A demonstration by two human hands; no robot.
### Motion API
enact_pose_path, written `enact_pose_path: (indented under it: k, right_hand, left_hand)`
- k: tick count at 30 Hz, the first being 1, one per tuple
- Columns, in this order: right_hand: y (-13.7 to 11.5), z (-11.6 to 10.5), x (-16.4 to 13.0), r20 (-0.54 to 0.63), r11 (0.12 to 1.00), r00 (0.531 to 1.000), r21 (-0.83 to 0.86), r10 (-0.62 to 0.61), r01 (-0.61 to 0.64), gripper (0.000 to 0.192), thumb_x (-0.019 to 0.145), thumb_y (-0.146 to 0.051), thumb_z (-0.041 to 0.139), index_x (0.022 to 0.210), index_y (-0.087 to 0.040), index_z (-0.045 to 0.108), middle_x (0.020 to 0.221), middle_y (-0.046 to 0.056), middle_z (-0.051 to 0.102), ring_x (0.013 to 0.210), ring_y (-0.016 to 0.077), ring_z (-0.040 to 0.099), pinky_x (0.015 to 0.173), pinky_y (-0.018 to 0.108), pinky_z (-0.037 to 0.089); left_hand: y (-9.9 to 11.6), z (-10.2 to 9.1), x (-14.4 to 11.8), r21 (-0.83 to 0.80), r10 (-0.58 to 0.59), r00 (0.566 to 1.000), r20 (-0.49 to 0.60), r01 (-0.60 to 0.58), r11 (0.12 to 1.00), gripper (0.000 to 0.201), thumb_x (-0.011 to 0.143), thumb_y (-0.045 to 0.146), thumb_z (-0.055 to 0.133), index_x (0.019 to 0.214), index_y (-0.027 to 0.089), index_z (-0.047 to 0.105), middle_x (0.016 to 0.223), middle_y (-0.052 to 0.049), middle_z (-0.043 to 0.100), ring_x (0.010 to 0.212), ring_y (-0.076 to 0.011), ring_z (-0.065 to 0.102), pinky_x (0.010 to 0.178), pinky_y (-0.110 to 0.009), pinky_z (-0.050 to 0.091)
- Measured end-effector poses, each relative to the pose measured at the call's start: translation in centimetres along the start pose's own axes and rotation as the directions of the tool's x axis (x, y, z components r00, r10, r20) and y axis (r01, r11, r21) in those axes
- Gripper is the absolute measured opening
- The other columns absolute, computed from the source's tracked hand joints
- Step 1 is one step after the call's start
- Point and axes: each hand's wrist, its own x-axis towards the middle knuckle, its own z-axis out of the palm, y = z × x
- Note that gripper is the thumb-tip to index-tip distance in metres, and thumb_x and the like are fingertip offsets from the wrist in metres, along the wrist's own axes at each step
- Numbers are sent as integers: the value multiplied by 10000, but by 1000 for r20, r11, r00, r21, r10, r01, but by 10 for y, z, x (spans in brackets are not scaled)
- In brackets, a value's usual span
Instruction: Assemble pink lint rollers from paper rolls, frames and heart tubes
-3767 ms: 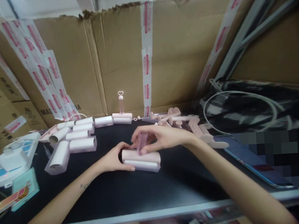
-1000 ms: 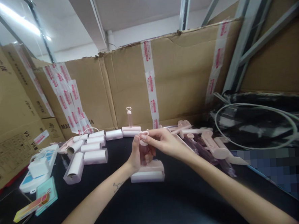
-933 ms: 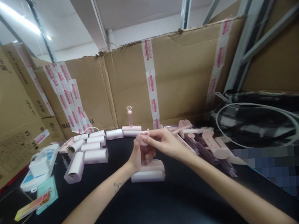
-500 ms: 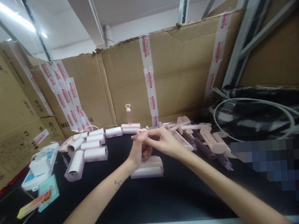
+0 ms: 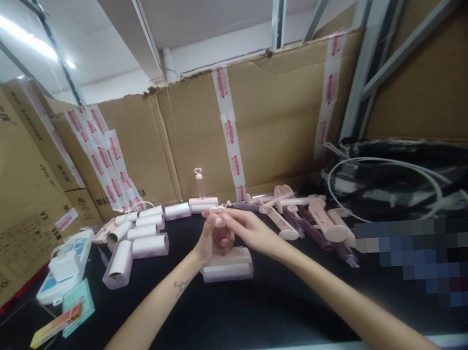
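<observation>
- The left hand [image 5: 211, 241] is gripping the pink handle [image 5: 220, 224] of the lint roller [image 5: 227, 263], which is standing on the black counter [image 5: 242, 306].
- The right hand [image 5: 248, 230] is pinching the handle's top, its grip closed.

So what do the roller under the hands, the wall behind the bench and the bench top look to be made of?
Roller: pale pink, smooth and matte with moulded edges, so likely plastic; the white band along its front may be paper, which cannot be confirmed. Wall: brown corrugated cardboard, with a torn upper edge and taped seams. Bench top: black, dull and non-reflective, possibly a rubber or fabric mat.
</observation>
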Motion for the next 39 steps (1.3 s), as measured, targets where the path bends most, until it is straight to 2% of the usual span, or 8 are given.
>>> enact_pose_path:
  k: [4, 7, 11, 14, 21, 28, 33, 39]
  right_hand:
    - [2, -26, -12, 30, 988, 1000, -157, 2, 2, 602, 910, -558, 274, 1426, -249, 236, 1436, 90, 358, 1271, 236, 397, 1014, 414, 366]
    - [9, -41, -18, 213, 865, 954, -496, 213, -82, 921, 689, -628, 605, 1420, -183, 265, 1416, 146, 362, 1273, 324, 360, 1021, 459, 332]
    - [24, -34, -16, 364, 698, 870, -715, 332, 33, 859, 544, -564, 734, 1240, -102, 533, 1160, 169, 568, 1160, 361, 443, 953, 423, 383]
    - [27, -22, -13, 389, 695, 842, -718, 373, 24, 639, 602, -467, 715, 1144, -148, 602, 1039, 120, 624, 987, 310, 567, 826, 360, 449]
    - [25, -37, -18, 302, 661, 805, -737, 511, -142, 629, 568, -390, 727, 1139, -165, 591, 1060, 93, 647, 927, 290, 617, 720, 304, 460]
    - [58, -64, -10, 124, 578, 879, -793, 461, -192, 548, 641, -344, 669, 1121, -114, 538, 1035, 144, 617, 923, 303, 602, 758, 342, 449]
    - [82, -58, 21, 97, 585, 934, -800, 344, -132, 513, 751, -318, 608, 1193, -89, 489, 1215, 203, 486, 1036, 308, 555, 872, 357, 406]
    - [89, -2, 68, 152, 582, 973, -813, 173, 24, 457, 785, -342, 606, 1148, -91, 488, 1204, 182, 497, 982, 260, 592, 838, 286, 423]
  left_hand:
    - [15, -9, -4, 234, 62, 984, 169, -101, 967, 976, 550, 894, -35, 754, 145, 555, 549, -49, 533, 521, -176, 537, 434, -263, 407]
    - [33, -25, -3, 716, 161, 984, 81, -169, 677, 977, 711, 598, -310, 978, 136, 507, 838, -103, 606, 809, -197, 597, 685, -304, 484]
    - [60, -71, 13, 971, 196, 974, -110, 64, 230, 512, 917, 453, 92, 1138, 138, 430, 1161, -123, 530, 1126, -212, 468, 966, -362, 360]
    - [69, -106, 35, 977, 119, 971, -207, 212, -29, 361, 835, 376, 512, 1115, 149, 495, 1212, -125, 509, 1216, -284, 373, 1032, -466, 262]
    - [50, -134, 69, 843, -34, 923, -383, 335, -421, 341, 868, 327, 538, 1162, 156, 517, 1190, -91, 536, 1031, -226, 551, 864, -448, 470]
    - [65, -122, 62, 799, -4, 932, -362, 308, -516, 494, 714, 438, 677, 1090, 137, 570, 1181, -146, 535, 1121, -301, 471, 930, -448, 378]
    - [92, -87, 9, 835, 29, 965, -259, 239, -495, 669, 596, 566, 693, 1107, 153, 566, 1124, -155, 536, 1082, -336, 476, 892, -397, 385]
    - [49, -36, -77, 981, -193, 981, 21, -58, -187, 677, 531, 599, 710, 1057, 194, 577, 1054, -69, 539, 822, -252, 598, 712, -326, 454]
